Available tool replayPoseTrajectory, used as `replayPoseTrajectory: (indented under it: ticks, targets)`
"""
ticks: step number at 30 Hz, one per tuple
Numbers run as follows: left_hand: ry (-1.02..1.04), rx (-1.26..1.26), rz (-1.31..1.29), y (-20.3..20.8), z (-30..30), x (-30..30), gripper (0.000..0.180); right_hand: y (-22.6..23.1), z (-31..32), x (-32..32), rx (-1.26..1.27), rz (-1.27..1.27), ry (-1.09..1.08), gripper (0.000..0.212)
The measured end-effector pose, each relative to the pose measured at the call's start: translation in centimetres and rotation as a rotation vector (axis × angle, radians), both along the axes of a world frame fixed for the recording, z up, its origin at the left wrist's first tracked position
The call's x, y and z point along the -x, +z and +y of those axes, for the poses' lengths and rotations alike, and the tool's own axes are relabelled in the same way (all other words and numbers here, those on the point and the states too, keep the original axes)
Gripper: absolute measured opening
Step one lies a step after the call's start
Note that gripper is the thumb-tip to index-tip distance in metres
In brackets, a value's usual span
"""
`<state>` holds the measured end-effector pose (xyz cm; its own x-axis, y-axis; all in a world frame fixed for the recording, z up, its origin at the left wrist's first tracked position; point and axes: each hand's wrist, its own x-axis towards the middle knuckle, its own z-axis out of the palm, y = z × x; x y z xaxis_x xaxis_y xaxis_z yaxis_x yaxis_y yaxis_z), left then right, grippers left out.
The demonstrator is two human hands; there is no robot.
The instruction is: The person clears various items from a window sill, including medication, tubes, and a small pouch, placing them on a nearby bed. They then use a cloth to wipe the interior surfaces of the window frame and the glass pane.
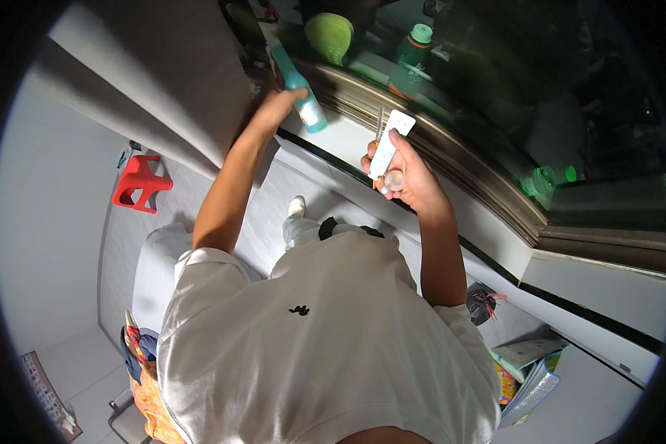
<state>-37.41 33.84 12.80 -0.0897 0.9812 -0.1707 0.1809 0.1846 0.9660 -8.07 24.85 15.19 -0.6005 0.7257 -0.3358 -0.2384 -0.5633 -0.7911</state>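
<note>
My left hand (275,111) is at the sill with its fingers on the side of a teal bottle (310,112), which has a long neck and a pale label. The bottle leans a little in this view, its base near the white window sill (340,133). My right hand (416,177) is closed around several small things: a flat white rectangular piece (391,144), a clear round cup-like piece (394,180), and a slim clear stick (379,124) beside an orange strip. The fingers partly cover these, so their exact kinds are unclear.
Dark window glass (496,96) in a metal frame curves along the sill. A green-capped bottle (413,59) and a green bowl-like thing (329,37) show at the glass. A grey curtain (148,66) hangs at left, above a red stool (142,183). A black bag (481,303) lies at right.
</note>
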Motion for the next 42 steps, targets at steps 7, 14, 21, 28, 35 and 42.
replayPoseTrajectory:
  ticks: [7, 14, 21, 28, 35, 42]
  targets:
    - [-0.111, -0.034, -0.092, -2.3, -11.2, -6.9, 0.052, 0.9, -3.1, -3.9, 0.101, -0.025, 0.067, 0.055]
    - [-0.179, 0.063, -0.058, -3.6, -17.7, -10.2, 0.071, 0.2, -4.6, -5.6, 0.129, -0.033, 0.192, 0.087]
    - [-0.256, 0.081, -0.174, -4.2, -16.7, -9.7, 0.065, -0.5, -3.8, -4.1, 0.206, -0.050, 0.114, 0.092]
    - [-0.252, -0.001, -0.244, -5.2, -14.8, -9.6, 0.060, -0.2, -1.9, -3.4, 0.125, -0.117, 0.196, 0.089]
    - [-0.157, -0.033, -0.217, -5.0, -17.6, -11.1, 0.061, 0.2, -2.9, -4.3, 0.110, -0.136, 0.294, 0.087]
    - [0.053, -0.005, -0.219, -5.8, -25.9, -15.2, 0.051, -0.3, -6.7, -6.6, 0.091, -0.041, 0.449, 0.084]
